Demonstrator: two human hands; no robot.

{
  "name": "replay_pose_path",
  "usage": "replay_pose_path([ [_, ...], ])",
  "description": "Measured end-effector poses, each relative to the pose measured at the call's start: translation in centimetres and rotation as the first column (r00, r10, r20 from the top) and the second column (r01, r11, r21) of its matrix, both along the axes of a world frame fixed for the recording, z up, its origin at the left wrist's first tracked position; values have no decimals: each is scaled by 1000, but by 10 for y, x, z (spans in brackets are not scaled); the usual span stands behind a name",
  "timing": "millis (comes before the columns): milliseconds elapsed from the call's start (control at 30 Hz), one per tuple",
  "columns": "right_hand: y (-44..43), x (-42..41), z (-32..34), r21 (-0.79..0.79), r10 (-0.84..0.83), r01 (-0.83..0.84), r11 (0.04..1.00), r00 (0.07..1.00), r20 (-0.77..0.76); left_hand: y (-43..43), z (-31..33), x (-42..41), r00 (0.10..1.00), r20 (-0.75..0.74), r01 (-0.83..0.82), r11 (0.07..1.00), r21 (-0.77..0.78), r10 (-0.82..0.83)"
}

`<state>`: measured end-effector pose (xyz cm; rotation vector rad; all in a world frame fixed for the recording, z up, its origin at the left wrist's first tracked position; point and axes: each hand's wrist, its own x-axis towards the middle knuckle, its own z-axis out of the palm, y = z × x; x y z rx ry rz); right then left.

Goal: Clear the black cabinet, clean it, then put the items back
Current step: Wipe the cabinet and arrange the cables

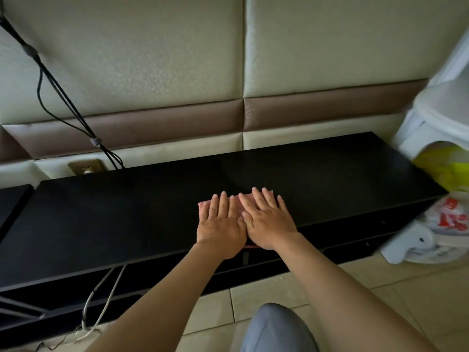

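Black cabinet (101,224): low, long unit set against the padded wall (152,72); its top carries only the cloth and the 2 hands.
Pink cloth (204,207): flat on the cabinet top, right of centre, near the front edge; largely hidden under the hands, with edges showing at the left and past the fingertips.
Step in hand: judged to be the wiping stage; the top is cleared and no removed items are in view.
Risk 1: flat palms give pressure but no grip, so the cloth may bunch or lag behind on a fast stroke.
Risk 2: the cloth sits close to the front edge; a pull toward the body could drag it off onto the tiled floor (380,288).
Risk 3: black cables (63,97) drop behind the rear left corner beside a wall socket (85,166); a stroke carried into that corner could snag them.
Risk 4: plastic bags (454,219) lie against the right end; a long stroke to the right could push into them.
Left hand (222,224): palm down on the left part of the cloth; fingers (223,201) straight, slightly apart, pressing, not curled.
Right hand (267,222): palm down just beside the left hand, thumbs touching; fingers (256,199) straight, slightly apart, pressing the cloth, gripping nothing.
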<state>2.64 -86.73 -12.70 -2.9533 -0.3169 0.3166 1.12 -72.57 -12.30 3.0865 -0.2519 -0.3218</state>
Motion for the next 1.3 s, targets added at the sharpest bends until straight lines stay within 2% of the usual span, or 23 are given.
replay_pose_path([
  [367, -18, 12, 11, -8, -27, 27, 1000, 998, -51, -14, -5, 24, 999, -42, 27, 999, -45, -29],
  [567, -16, 61, 11, 6, -45, 46, 999, 996, -82, -11, -5, 68, 999, -12, 46, 996, -83, -47],
  [933, -13, 180, 0, 0, -86, 86, 996, 996, -11, -12, -12, 186, 997, 82, 11, 994, -113, -2],
  [1300, -14, 222, -1, 1, -104, 104, 995, 995, 10, -16, -13, 231, 995, 104, 11, 991, -131, 3],
])
